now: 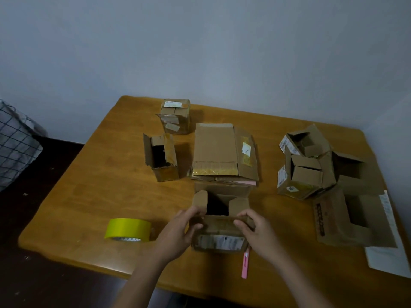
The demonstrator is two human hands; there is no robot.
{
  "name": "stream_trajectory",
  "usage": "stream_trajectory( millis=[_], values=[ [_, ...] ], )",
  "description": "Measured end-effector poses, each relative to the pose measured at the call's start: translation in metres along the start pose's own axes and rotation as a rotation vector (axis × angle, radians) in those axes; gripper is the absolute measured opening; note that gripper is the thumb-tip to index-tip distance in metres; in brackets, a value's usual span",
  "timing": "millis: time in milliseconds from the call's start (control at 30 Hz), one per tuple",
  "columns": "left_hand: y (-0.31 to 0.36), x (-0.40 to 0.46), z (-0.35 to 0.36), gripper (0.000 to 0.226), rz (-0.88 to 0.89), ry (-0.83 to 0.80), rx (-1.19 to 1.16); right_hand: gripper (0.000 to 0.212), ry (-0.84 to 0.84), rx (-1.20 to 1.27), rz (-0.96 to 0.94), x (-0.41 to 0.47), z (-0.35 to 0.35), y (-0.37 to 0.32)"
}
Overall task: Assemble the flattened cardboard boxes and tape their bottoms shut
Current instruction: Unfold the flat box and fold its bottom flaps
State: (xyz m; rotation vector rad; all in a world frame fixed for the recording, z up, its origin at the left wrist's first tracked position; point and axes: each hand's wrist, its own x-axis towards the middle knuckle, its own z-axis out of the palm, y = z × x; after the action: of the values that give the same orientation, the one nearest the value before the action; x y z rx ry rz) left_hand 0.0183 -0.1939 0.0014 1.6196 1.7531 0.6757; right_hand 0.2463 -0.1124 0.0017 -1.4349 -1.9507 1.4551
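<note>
A wooden table (89,185) fills the lower view. On its right side sits a cluster of opened cardboard boxes (329,174), flaps standing up. At centre lies a stack of flattened boxes (220,152) (a pale sticker on the top one). Left of the stack stands an open-topped box (161,157), and behind it a taped box (176,115). Near the front edge, the small box (219,227) being assembled has its flaps open upward and a printed label facing the camera. The left hand (180,232) grips its left end, fingers curled over the rim; the right hand (255,230) pinches the near flap's right edge. A yellow tape roll (127,230) lies left, and a pink utility knife (245,264) pokes out beneath the box.
</note>
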Motion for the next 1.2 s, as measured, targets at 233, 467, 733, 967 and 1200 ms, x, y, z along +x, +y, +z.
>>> stream_trajectory(
  millis=[233,467,733,967,1200],
  values=[
    [-0.010,-0.001,0.032,0.020,-0.322,0.170,-0.254,0.020,0.200,0.042,0.229,-0.005,0.023,0.036],
    [-0.021,0.006,0.037,0.025,-0.419,0.403,-0.239,0.054,0.201,0.065,0.166,0.018,0.043,0.027],
    [-0.041,0.021,0.018,0.093,-0.451,0.241,-0.238,0.105,-0.003,-0.126,0.007,0.047,0.034,0.018],
    [-0.052,0.015,0.024,0.058,-0.259,0.262,-0.124,0.055,0.144,-0.098,-0.072,0.039,0.040,0.035],
    [-0.057,0.015,0.032,0.052,-0.247,0.311,-0.073,0.050,0.291,0.048,-0.051,0.035,0.048,0.041]
  ],
)
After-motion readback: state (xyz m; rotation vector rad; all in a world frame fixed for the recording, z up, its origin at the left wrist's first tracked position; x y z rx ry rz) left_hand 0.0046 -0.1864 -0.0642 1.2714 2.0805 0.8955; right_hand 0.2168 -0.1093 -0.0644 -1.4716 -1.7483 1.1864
